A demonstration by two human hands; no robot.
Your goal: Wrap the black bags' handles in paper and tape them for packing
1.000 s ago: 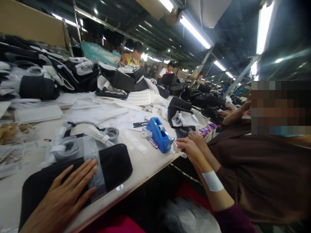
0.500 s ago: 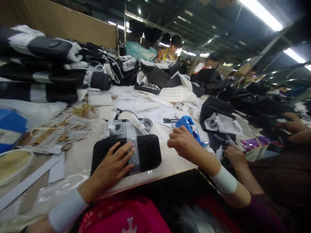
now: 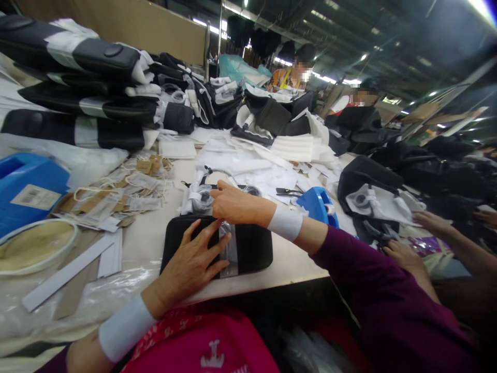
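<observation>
A black bag [image 3: 254, 248] lies at the table's front edge with a clear band around its middle. My left hand [image 3: 196, 254] rests spread on the bag's left half, its fingertips at the band. Just above the band, near the bag's back edge, my right hand [image 3: 236, 204] has its fingers bent together; what they hold, if anything, is too small to make out. Behind the bag sit wrapped coiled straps [image 3: 200, 197], partly hidden by my right hand. The blue tape dispenser [image 3: 318, 204] stands to the right of the bag.
Stacked black bags [image 3: 116, 116] rise at the back left. Paper tags [image 3: 135, 181], a round tub [image 3: 39, 246] and a blue container [image 3: 34, 191] lie left. White sheets [image 3: 248, 155] cover the middle back. A co-worker's hands [image 3: 407, 256] handle a black bag at right.
My right hand has moved left from beside the tape dispenser to above the bag's band. My left hand stays on the bag. The view has shifted, and things appear further right.
</observation>
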